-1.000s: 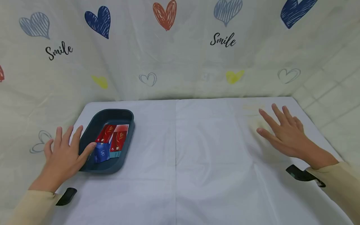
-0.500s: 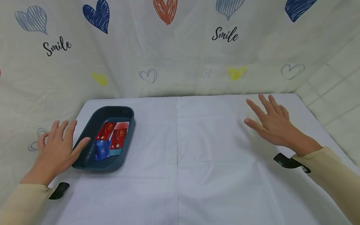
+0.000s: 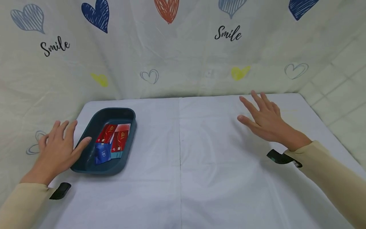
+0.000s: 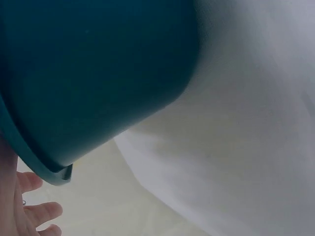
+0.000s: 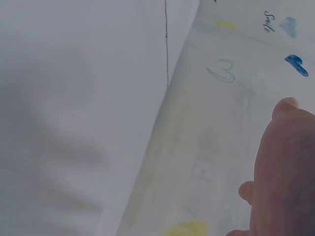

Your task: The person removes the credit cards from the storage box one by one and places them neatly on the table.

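A dark teal tray [image 3: 120, 167] stands at the left of the white-covered table. Inside it lie red cards [image 3: 119, 141] lettered VIP and a blue card [image 3: 103, 153], partly overlapping. My left hand [image 3: 58, 149] is spread beside the tray's left side, its thumb overlapping the rim in the head view. In the left wrist view the tray's outer wall [image 4: 98, 73] fills the upper left, with fingertips [image 4: 44, 214] below its rim. My right hand [image 3: 266, 122] hovers over the table's right side, fingers spread and holding nothing; part of it [image 5: 283, 172] shows in the right wrist view.
A white cloth [image 3: 183, 197] with a crease down the middle covers the table. Behind it hangs a pale curtain [image 3: 186, 57] printed with hearts and "Smile". A tiled surface [image 3: 343, 86] shows at the right.
My right hand has moved left and a little farther back over the table. The left hand has shifted slightly left, off the tray's inside edge. The head view has tilted slightly.
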The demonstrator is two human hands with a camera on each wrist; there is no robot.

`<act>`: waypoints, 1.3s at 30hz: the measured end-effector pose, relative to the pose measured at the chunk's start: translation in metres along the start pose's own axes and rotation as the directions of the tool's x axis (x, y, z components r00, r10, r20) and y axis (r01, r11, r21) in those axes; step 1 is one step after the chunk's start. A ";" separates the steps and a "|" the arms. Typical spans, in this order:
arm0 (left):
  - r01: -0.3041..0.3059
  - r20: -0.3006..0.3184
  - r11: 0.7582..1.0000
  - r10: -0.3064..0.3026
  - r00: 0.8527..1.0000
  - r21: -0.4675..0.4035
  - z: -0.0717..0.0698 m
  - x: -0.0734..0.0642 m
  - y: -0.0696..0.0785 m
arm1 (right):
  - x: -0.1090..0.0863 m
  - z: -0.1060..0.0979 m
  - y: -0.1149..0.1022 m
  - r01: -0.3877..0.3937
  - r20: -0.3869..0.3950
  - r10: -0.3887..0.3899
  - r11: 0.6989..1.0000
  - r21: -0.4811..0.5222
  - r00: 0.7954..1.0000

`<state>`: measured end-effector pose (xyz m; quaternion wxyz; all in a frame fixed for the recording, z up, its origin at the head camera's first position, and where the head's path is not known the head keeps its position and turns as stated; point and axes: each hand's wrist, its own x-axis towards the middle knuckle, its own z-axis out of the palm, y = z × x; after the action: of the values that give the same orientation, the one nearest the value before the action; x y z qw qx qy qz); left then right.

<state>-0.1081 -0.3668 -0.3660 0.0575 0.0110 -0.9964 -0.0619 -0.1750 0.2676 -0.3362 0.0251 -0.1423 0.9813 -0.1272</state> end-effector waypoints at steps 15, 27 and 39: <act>-0.007 0.013 0.999 0.007 1.000 0.034 0.004 0.005 -0.013 | 0.021 0.010 -0.034 0.045 0.009 -0.045 0.998 0.035 0.999; -0.027 0.041 0.998 0.025 0.999 0.057 0.010 0.008 -0.017 | 0.036 0.024 -0.057 0.085 0.020 -0.086 0.996 0.032 0.996; -0.123 0.027 0.992 0.122 0.992 0.015 0.014 0.013 -0.018 | 0.058 0.038 -0.092 0.166 0.004 -0.167 0.985 0.049 0.986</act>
<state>-0.1227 -0.3833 -0.3802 0.0483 -0.0505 -0.9963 -0.0502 -0.2019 0.1563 -0.3501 0.0219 -0.2237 0.9625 -0.1521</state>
